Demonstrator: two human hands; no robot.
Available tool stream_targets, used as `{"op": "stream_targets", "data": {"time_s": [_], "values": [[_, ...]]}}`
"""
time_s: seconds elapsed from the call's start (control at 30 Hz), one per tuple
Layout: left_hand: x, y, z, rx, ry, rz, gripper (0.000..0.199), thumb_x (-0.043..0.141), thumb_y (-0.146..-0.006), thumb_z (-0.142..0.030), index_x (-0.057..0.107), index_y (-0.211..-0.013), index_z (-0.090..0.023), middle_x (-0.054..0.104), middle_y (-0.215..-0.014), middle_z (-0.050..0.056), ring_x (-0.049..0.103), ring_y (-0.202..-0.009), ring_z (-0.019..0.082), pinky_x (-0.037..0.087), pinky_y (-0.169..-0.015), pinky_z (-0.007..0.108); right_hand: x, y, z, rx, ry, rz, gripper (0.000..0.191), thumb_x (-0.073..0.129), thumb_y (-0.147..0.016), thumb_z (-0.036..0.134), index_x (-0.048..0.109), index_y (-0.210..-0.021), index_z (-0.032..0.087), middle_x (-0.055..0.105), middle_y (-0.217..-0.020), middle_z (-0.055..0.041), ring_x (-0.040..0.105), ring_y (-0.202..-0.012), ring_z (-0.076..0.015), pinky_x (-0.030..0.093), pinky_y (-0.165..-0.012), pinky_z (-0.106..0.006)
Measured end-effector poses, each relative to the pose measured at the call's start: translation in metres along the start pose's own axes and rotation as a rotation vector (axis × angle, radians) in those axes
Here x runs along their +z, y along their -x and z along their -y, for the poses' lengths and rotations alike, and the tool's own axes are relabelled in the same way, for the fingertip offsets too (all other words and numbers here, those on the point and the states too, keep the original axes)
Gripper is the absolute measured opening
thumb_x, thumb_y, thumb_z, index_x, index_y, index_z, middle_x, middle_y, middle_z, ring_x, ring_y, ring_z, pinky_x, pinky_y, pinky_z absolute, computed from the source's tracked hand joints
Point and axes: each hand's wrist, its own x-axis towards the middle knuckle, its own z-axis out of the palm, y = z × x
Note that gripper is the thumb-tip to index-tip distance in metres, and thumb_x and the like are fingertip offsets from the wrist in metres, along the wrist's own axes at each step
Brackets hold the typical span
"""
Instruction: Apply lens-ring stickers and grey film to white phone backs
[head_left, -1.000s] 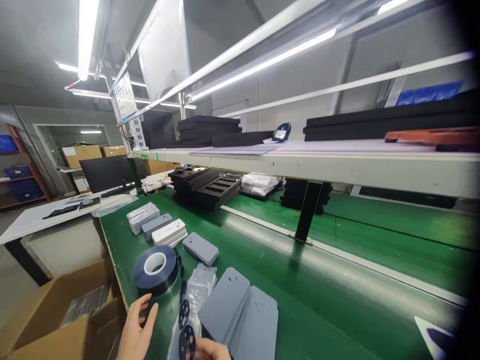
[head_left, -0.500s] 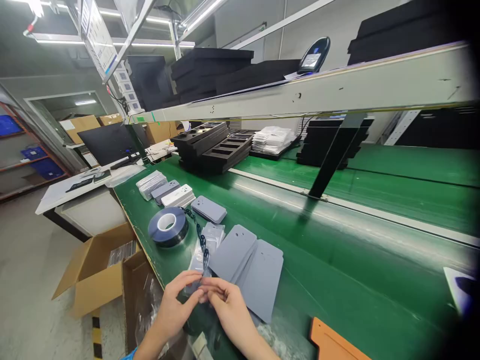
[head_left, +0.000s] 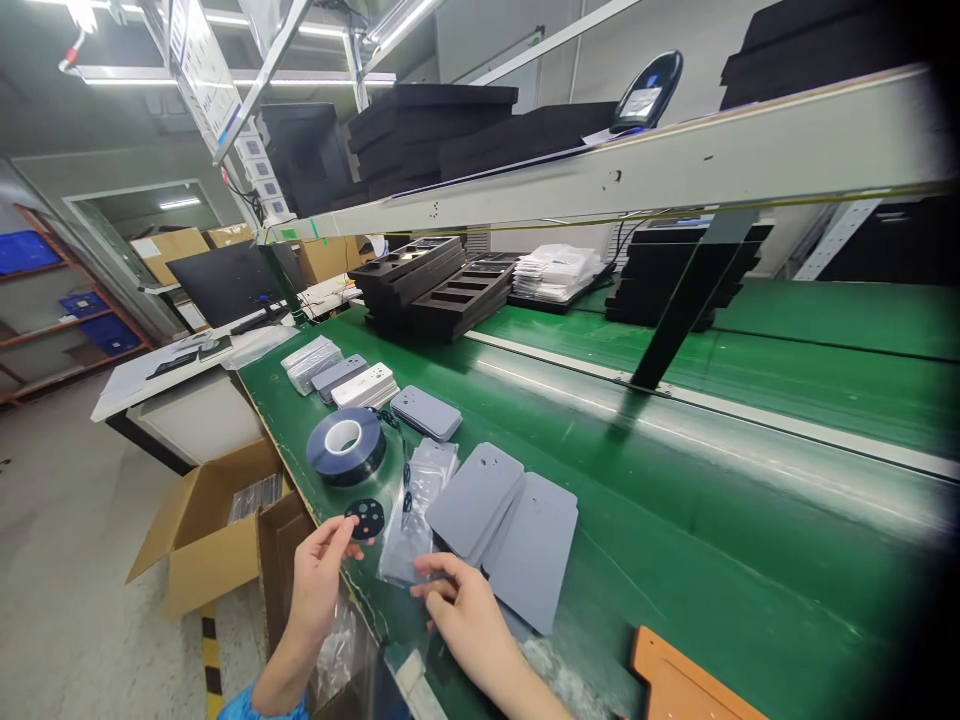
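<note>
Your left hand (head_left: 319, 570) is pinching a black perforated disc (head_left: 365, 519) between thumb and fingers, holding it just below the tape roll (head_left: 346, 447). Your right hand (head_left: 465, 605) is hovering half-open with curled fingers near the clear plastic sleeves (head_left: 416, 515) and grey plates (head_left: 529, 540), seemingly gripping nothing.

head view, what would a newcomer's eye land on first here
Probably the big dark blue roll with a white core, near the left edge of the green bench. Just below it, the left hand holds up a black disc with holes. The bright orange piece at bottom right also stands out.
</note>
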Motion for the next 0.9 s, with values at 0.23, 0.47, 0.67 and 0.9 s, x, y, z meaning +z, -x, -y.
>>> {"op": "stream_targets", "data": {"time_s": [0.23,0.47,0.67,0.9], "values": [[0.029,0.031,-0.019,-0.067,0.107,0.169,0.043,0.080,-0.082,-0.054,0.077,-0.092,-0.013,0.073,-0.081,0.006,0.061,-0.062,0.014,0.052,-0.062,0.026,-0.014,0.037,0.017,-0.102,0.239,-0.042,0.029,0.067,-0.078,0.028,0.076,-0.104,0.017,0.076,-0.102,-0.0110,0.073,-0.097,-0.0271,0.059,-0.084,-0.037],[0.091,0.077,-0.014,-0.213,0.202,0.644,0.042,0.074,-0.088,-0.054,0.075,-0.100,-0.013,0.073,-0.080,0.006,0.062,-0.057,0.012,0.050,-0.055,0.023,-0.070,0.090,0.018,-0.055,-0.106,-0.336,0.040,0.078,-0.079,0.056,0.078,-0.096,0.020,0.079,-0.093,-0.0092,0.075,-0.089,-0.0248,0.060,-0.085,-0.035],[0.137,0.105,0.001,-0.322,0.166,0.941,0.039,0.074,-0.087,-0.044,0.069,-0.110,-0.014,0.074,-0.097,0.012,0.070,-0.080,0.019,0.053,-0.059,0.023,-0.121,0.139,-0.014,-0.001,0.139,-0.722,0.039,0.079,-0.076,0.053,0.080,-0.096,0.019,0.078,-0.083,-0.0076,0.070,-0.079,-0.0229,0.056,-0.078,-0.035],[0.162,0.115,0.003,0.200,-0.266,1.000,0.030,0.061,-0.088,-0.016,0.066,-0.118,-0.019,0.071,-0.106,0.009,0.069,-0.086,0.020,0.058,-0.070,0.029,-0.157,0.167,-0.036,0.106,0.356,-1.002,0.043,0.069,-0.077,0.054,0.081,-0.099,0.019,0.073,-0.077,-0.0057,0.059,-0.069,-0.0201,0.050,-0.069,-0.033]]}}
